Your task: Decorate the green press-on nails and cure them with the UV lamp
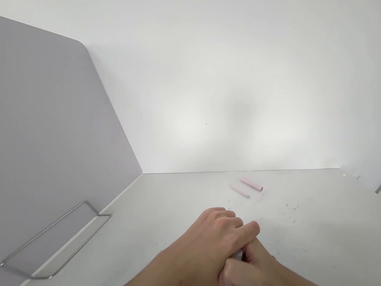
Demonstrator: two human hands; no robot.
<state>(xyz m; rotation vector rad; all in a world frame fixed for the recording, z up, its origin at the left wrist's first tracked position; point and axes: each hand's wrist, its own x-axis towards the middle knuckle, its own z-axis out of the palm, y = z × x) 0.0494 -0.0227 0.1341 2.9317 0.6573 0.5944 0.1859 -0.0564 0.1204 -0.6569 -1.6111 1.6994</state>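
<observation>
My left hand point(209, 246) and my right hand point(260, 270) are pressed together above the table, their fingers closed around one another. Between them a bit of a small grey and dark object point(238, 254) peeks out, mostly covered, so its kind cannot be made out. A violet glow falls on the tabletop just below the hands. Beyond my knuckles lie two pink pieces: a thicker hollow tube point(251, 184) with a dark open end, and a thinner pink stick point(239, 191) with a greyish tip.
Small dark crumbs point(291, 209) are scattered on the white table point(335, 231). A white wall point(194, 67) rises behind it. Along the left stands a grey panel point(35, 129), with a bent metal wire frame point(77, 250) at the table's left edge.
</observation>
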